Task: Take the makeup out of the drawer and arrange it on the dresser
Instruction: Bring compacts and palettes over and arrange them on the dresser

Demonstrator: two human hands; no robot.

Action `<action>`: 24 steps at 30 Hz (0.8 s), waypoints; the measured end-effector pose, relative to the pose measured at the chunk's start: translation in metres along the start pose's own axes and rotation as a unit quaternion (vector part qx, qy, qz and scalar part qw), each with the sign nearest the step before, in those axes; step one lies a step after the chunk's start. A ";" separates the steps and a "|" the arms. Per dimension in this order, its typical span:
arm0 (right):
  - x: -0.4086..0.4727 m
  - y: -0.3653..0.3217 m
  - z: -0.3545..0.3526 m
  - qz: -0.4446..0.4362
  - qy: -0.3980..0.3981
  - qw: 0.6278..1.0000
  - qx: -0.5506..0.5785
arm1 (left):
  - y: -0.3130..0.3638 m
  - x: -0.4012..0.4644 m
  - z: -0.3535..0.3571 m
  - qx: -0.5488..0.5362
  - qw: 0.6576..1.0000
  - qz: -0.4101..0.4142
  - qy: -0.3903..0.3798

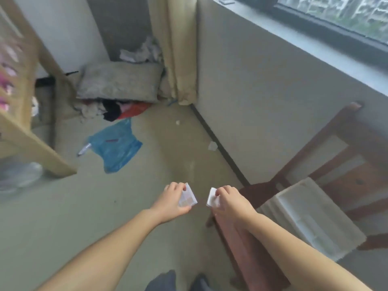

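Observation:
My left hand [173,201] grips a small clear makeup palette [188,197] with pale tan pans, held out over the floor. My right hand [228,199] holds a second small clear compact [212,198], its fingers curled over the top of it. The two hands are close together, a short gap between the cases. No drawer or dresser top shows in the head view.
A dark wooden chair [344,148] with a folded beige cloth [310,215] on it stands at the right, below the window sill. A blue plastic bag [115,148], a grey cushion [119,82] and clothes lie on the floor. A light wooden frame [27,131] is at the left.

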State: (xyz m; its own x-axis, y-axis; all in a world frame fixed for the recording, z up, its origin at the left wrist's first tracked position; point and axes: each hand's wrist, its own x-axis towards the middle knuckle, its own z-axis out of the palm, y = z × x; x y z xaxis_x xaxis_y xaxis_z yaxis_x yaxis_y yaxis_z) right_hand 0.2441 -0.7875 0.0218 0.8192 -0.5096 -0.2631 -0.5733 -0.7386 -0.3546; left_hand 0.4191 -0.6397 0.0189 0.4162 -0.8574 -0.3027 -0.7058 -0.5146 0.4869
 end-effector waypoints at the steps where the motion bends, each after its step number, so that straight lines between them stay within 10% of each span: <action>1: 0.008 -0.020 0.003 -0.043 -0.016 0.999 -0.022 | -0.018 -0.020 -0.006 -0.006 0.999 -0.030 0.020; 11: 0.010 -0.288 0.079 -0.355 -0.104 0.920 -0.125 | -0.171 -0.280 -0.033 -0.086 0.932 -0.283 0.209; 24: -0.199 -0.633 0.270 -0.617 -0.176 0.745 -0.182 | -0.296 -0.681 0.029 -0.118 0.786 -0.521 0.311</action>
State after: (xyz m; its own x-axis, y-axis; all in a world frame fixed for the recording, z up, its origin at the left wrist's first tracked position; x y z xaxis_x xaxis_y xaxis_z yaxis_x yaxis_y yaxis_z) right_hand 0.4403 -0.0994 0.0560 0.6277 0.7575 -0.1795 0.7082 -0.6514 -0.2724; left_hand 0.3278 0.0968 0.0577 0.9496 0.2287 -0.2144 0.2989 -0.8664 0.4000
